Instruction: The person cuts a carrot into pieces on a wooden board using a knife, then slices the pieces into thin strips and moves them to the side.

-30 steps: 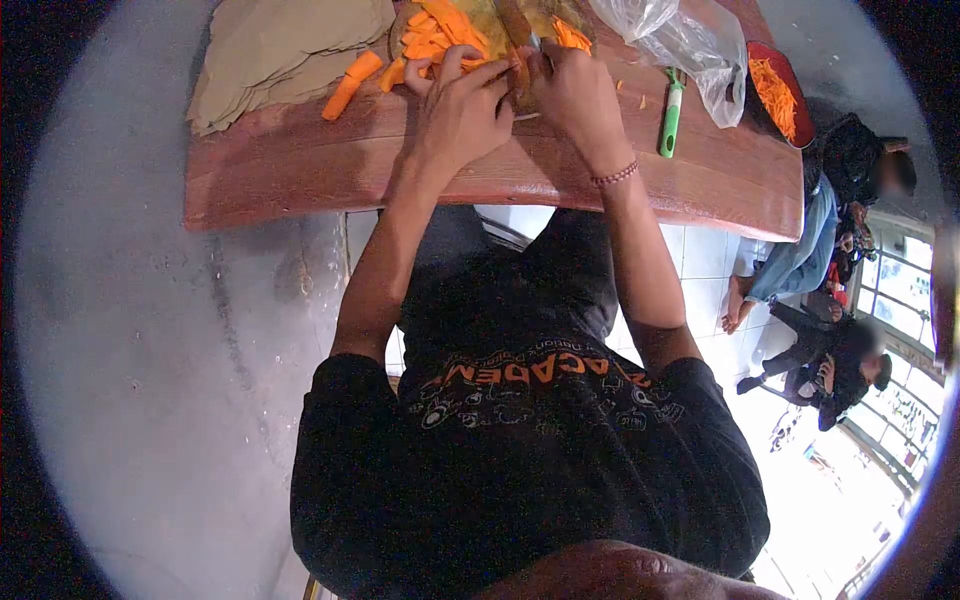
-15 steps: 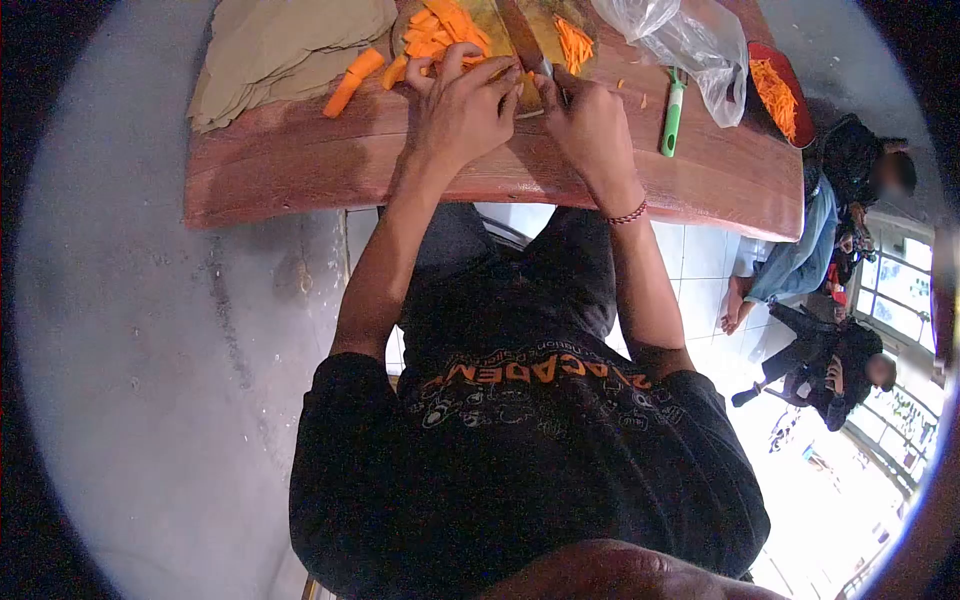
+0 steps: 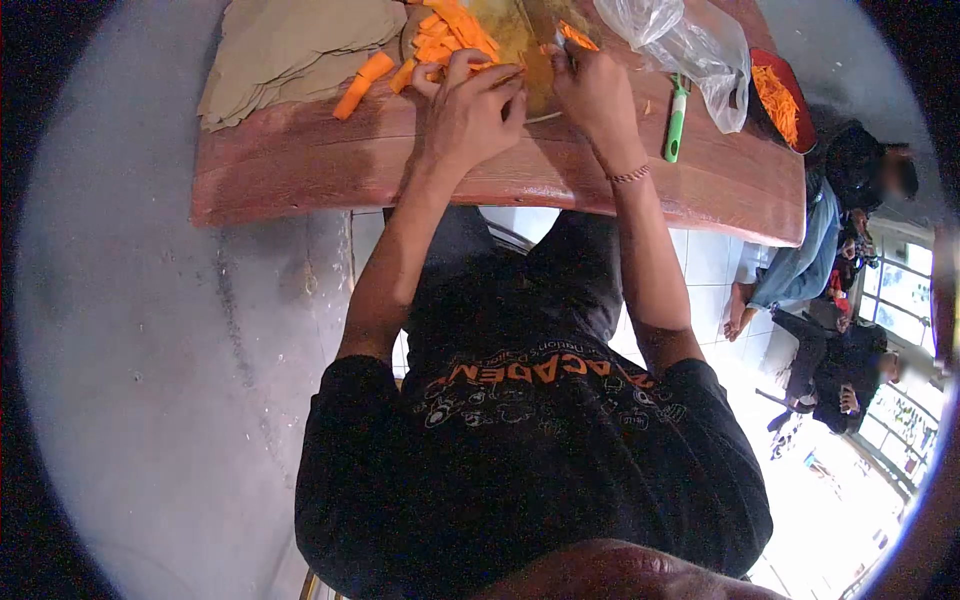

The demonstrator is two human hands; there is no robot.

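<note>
Left hand (image 3: 468, 105) pins a carrot strip (image 3: 492, 70) on the cutting board (image 3: 510, 30) at the desk's (image 3: 480, 170) far edge; right hand (image 3: 597, 92) grips the knife (image 3: 545, 25). Advise curled fingertips, blade kept square, even cuts

A reddish wooden table (image 3: 300, 175) with a worn, rounded near edge carries a yellowish cutting board (image 3: 505, 30) heaped with carrot sticks (image 3: 450, 30) at its far side. A stack of brown paper sheets (image 3: 300, 45) lies at the left, a carrot chunk (image 3: 362, 85) just beside it. To the right sit a green-handled peeler (image 3: 677, 120), a clear plastic bag (image 3: 690, 50) and a red dish of shredded carrot (image 3: 778, 95)
</note>
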